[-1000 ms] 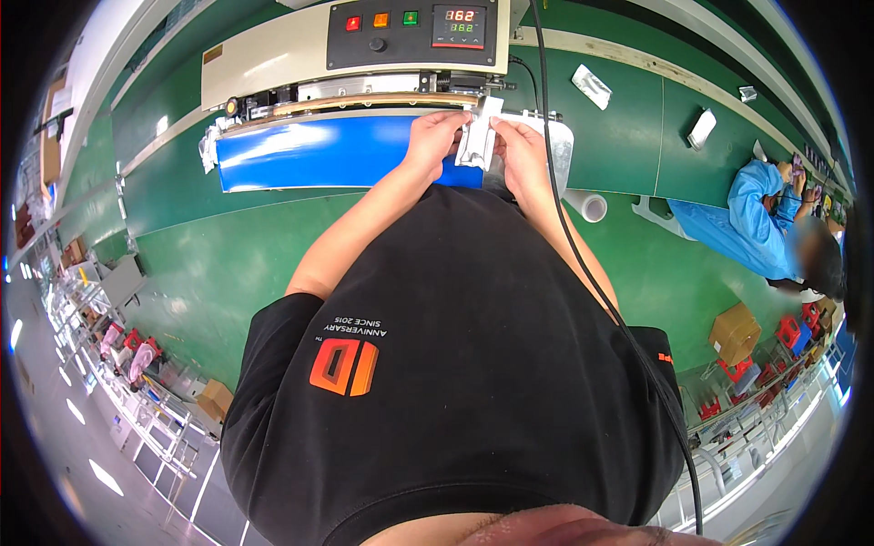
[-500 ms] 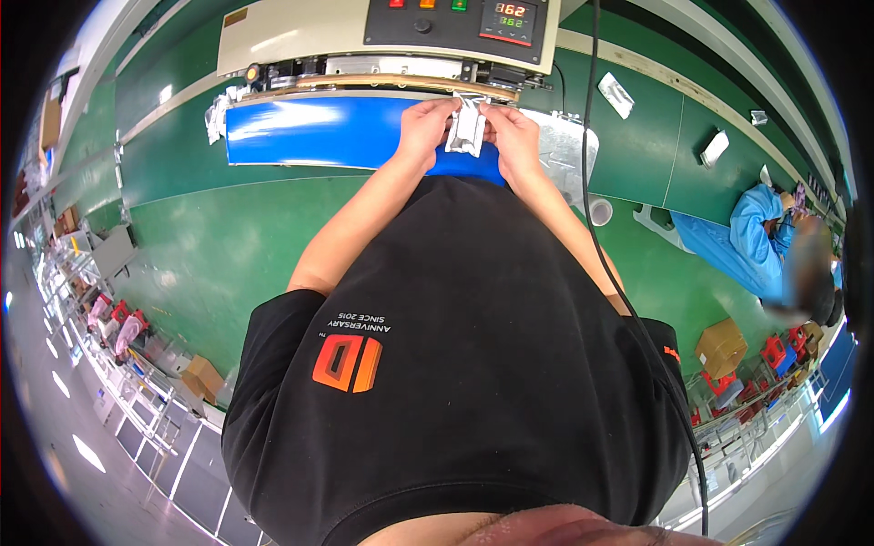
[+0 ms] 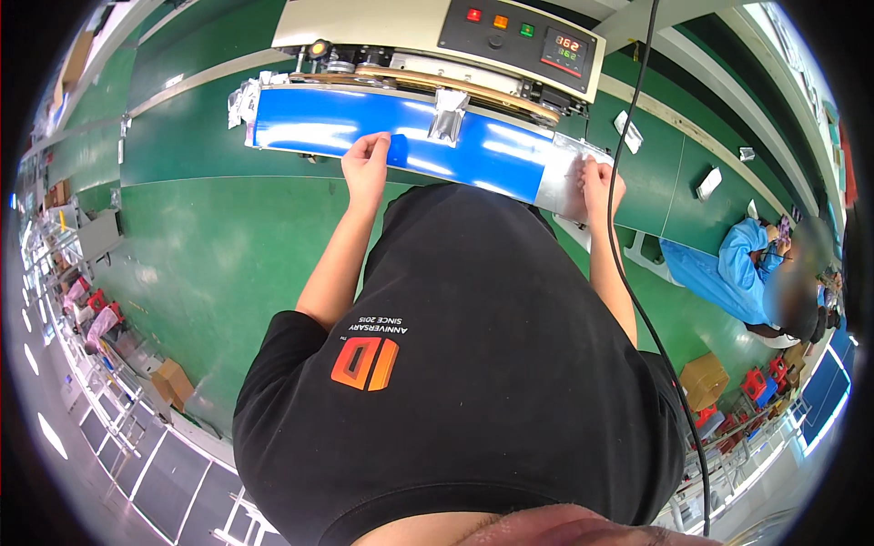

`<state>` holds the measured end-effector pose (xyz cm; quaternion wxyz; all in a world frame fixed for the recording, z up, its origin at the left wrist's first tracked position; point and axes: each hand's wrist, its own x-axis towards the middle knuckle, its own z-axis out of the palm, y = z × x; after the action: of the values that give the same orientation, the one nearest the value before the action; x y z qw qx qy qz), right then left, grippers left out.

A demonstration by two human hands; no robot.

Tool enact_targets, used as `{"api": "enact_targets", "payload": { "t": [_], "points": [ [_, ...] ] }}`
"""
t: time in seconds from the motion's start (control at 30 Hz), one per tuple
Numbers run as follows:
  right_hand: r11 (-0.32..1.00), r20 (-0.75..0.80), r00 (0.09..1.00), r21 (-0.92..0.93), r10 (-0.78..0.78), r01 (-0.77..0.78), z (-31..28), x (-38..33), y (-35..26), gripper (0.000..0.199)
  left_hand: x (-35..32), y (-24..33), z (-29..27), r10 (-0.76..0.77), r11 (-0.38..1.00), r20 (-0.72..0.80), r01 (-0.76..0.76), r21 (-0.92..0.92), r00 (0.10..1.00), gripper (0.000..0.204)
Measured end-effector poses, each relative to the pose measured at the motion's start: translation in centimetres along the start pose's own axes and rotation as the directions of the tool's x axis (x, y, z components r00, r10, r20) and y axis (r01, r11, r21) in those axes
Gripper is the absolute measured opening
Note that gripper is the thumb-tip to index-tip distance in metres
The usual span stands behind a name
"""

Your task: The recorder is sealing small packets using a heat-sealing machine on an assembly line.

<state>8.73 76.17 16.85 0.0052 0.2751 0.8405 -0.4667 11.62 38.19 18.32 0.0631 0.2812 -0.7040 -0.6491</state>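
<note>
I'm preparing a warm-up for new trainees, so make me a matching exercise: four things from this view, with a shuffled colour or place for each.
1. Pouch
2. Left hand
3. Right hand
4. Machine's belt

a. Beside the metal plate
b. Blue
c. Silver
d. Left of the pouch

Pairs: 1-c, 2-d, 3-a, 4-b

The pouch is silvery foil, shiny and creased. Under it, the blue belt is smooth and very glossy, with white glare. The plate at its end is bare grey metal, with a duller sheen. The machine's cream housing is smooth. The black shirt is matt cloth; the box, plain matt cardboard. The distant blue gown may be thin cloth.
</note>
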Motion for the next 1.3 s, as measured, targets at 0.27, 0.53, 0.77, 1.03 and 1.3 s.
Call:
{"api": "enact_targets", "payload": {
  "t": [0.27, 0.53, 0.77, 1.03, 1.3],
  "points": [
    [0.977, -0.171, 0.967, -0.132, -0.187, 0.166, 1.3, -0.9, 1.0, 0.032, 1.7, -0.2, -3.0, 0.074, 0.989, -0.095, -0.085, -0.121, 0.993, 0.015],
    [0.96, -0.286, 0.918, -0.136, -0.274, 0.244, 2.6, -1.4, 1.4, 0.029, 4.6, -0.1, -6.3, 0.036, 0.983, -0.053, -0.045, -0.177, 0.998, 0.015],
    [0.942, -0.277, 0.91, -0.219, -0.309, 0.253, 2.9, -2.1, 0.4, 0.033, 7.6, -1.1, -7.6, 0.254, 0.959, -0.017, -0.249, 0.133, 0.967, 0.028],
    [0.971, -0.243, 0.94, -0.045, -0.24, 0.236, 3.6, -2.3, 0.3, 0.032, 10.8, -0.5, -8.4, 0.472, 0.671, 0.066, -0.407, 0.62, 0.879, 0.077],
    [0.979, -0.253, 0.946, -0.062, -0.203, 0.194, 3.9, -1.7, 1.0, 0.035, 14.1, -0.4, -11.2, 0.41, 0.713, -0.098, -0.252, 0.654, 0.907, 0.072]
  ]
}}
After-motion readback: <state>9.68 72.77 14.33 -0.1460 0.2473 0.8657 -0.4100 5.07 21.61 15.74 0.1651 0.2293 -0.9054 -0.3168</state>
